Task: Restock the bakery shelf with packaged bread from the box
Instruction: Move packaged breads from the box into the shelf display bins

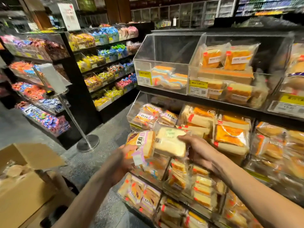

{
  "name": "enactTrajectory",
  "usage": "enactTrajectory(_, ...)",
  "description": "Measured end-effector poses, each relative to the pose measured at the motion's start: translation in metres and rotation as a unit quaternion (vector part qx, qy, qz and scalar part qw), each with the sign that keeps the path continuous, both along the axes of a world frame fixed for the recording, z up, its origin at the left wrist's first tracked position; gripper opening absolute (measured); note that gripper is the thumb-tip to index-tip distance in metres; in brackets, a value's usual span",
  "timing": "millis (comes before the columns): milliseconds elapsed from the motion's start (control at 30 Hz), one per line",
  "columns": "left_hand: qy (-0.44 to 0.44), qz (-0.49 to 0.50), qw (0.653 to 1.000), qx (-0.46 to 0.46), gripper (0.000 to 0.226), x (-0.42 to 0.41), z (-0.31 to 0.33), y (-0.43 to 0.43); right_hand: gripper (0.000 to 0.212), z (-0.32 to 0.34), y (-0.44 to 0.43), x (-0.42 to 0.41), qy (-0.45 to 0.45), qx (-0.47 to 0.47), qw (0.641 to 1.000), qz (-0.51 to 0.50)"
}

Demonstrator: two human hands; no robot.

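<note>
Two packets of bread up in the air, just in front of the left end of the bakery shelf's [213, 104] middle row. Purple-labelled packet [141, 145] gripped in the left hand [121, 160], fingers wrapped round its lower left corner. Pale packet [170, 142] of white slices held at its right end by the right hand [197, 150], fingers curled round it. Side by side and touching, the pair, neither one set down yet.

Directly behind them: middle-row bin [136, 106] at the shelf's left edge, already holding purple-labelled packets of the same sort, with room on top. Above that, top-left bin [164, 51] at the shelf's corner, nearly bare, just a couple of striped packets on its floor. Bins to the right and below looking well filled.

Off at the lower left, cardboard box [24, 186] with flaps open, more wrapped bread showing inside.

Reading it as well under way, not finished: these two to place, more to come out of the box, and that top-left bin likely wanting stock.
</note>
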State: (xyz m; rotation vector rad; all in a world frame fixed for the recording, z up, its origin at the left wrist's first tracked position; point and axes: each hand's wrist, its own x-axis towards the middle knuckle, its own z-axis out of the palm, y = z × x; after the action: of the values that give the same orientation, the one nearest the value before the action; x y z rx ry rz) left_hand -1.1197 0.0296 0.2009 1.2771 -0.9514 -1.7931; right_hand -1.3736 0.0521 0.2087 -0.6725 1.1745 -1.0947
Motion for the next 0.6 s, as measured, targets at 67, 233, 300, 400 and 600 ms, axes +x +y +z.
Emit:
enactTrajectory(67, -0.004, 0.010, 1.000, 0.000, 0.020, 0.007, -0.003, -0.018, 0.021, 0.000, -0.021, 0.006, 0.025, 0.002, 1.000, -0.002)
enactTrajectory(233, -0.028, 0.012, 1.000, -0.003, 0.029, 0.021, -0.010, -0.080, 0.012, 0.006, -0.093, 0.007, 0.279, -0.073, 0.958, -0.002)
enactTrajectory(300, -0.029, 0.028, 0.999, 0.004, 0.022, 0.024, -0.008, -0.109, 0.006, 0.010, -0.128, 0.006, 0.348, -0.128, 0.929, -0.017)
enactTrajectory(400, -0.046, 0.017, 0.999, 0.000, 0.021, 0.024, 0.000, -0.153, 0.017, 0.000, -0.176, 0.003, 0.459, -0.195, 0.867, -0.002)
enactTrajectory(600, -0.061, -0.004, 0.998, -0.033, 0.010, 0.013, 0.005, -0.219, 0.051, -0.029, -0.238, 0.003, 0.670, -0.189, 0.696, 0.176)
